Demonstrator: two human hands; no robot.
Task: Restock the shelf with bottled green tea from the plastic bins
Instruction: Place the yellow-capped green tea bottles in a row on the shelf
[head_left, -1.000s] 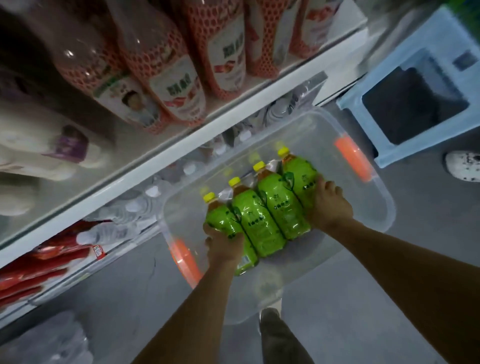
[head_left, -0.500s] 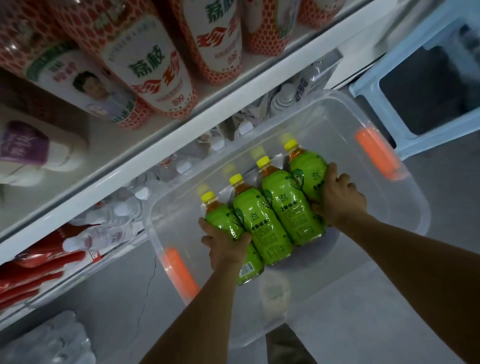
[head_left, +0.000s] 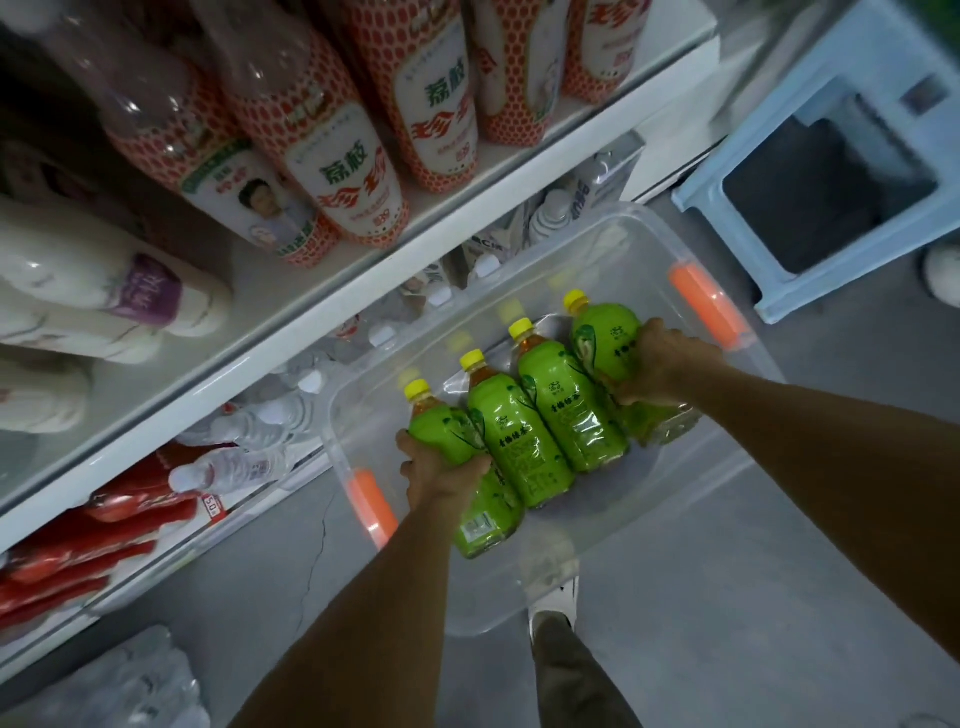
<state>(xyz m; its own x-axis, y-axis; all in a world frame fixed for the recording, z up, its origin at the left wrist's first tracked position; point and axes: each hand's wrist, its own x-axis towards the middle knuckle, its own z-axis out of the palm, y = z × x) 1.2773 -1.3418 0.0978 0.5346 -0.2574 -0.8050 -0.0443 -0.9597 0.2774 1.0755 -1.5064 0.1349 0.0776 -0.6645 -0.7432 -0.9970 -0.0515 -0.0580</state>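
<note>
Four green tea bottles (head_left: 524, 441) are clamped between left hand (head_left: 441, 473) and right hand (head_left: 665, 364), each grip curled round an end bottle.

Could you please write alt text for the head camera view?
Two hands, left and right, grip the outer bottles of four green tea bottles held together over a clear plastic bin, beside a shelf of drinks.

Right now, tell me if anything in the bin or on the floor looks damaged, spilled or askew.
Nothing spilled. The four green tea bottles with yellow caps lie in an even row over the clear plastic bin, the left hand and right hand gripping the end bottles. One flaw: a thin crack in the grey concrete floor.
</note>
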